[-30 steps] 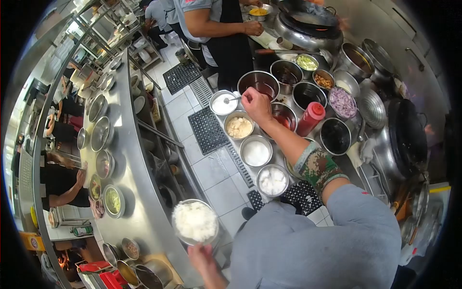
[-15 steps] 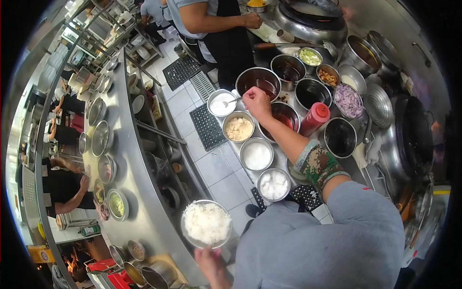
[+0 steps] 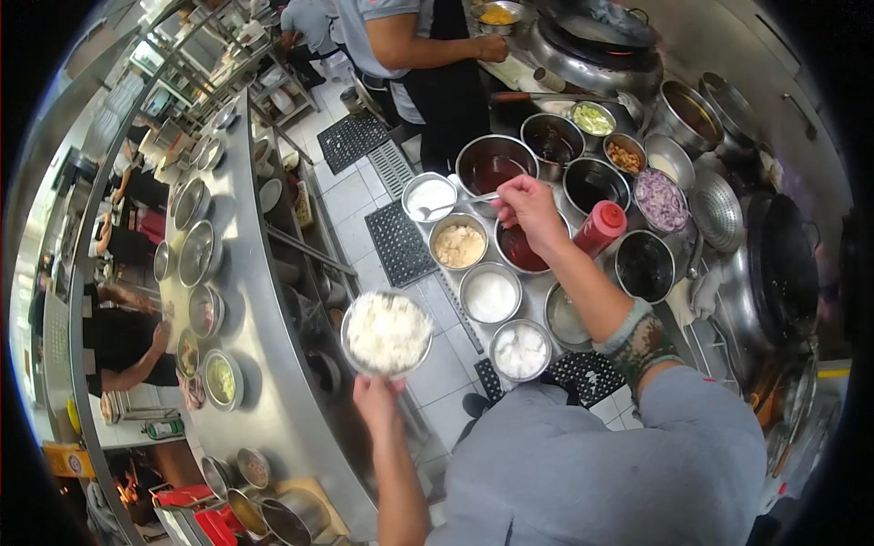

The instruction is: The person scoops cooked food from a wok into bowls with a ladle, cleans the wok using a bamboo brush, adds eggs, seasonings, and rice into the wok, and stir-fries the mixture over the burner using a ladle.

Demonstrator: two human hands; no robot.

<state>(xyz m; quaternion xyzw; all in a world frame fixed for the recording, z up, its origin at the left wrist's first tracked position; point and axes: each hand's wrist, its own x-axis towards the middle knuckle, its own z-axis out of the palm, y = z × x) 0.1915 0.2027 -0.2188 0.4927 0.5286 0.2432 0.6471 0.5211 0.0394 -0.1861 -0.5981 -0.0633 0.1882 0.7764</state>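
Note:
My left hand (image 3: 379, 400) grips the near rim of a metal bowl (image 3: 347, 357) heaped with white rice (image 3: 390, 333), held up over the floor beside the steel counter. My right hand (image 3: 530, 211) pinches the handle of a metal spoon (image 3: 462, 202). The spoon's head lies over the near edge of a bowl of white powder (image 3: 431, 193); whether it touches the powder I cannot tell. Below my right hand stands a pot of red sauce (image 3: 519, 250). Close by are a bowl of pale yellow seasoning (image 3: 459, 244) and a bowl of white granules (image 3: 492, 296).
A red squeeze bottle (image 3: 601, 227), chopped red onion (image 3: 662, 200) and several dark sauce pots crowd the right side. A wok (image 3: 783, 264) stands beyond them. A co-worker in a black apron (image 3: 446, 91) stands ahead. The steel counter (image 3: 273, 364) with several bowls runs along the left.
My left hand has raised the rice bowl forward. My right hand has shifted right and slightly nearer, drawing the spoon toward the powder bowl's near edge.

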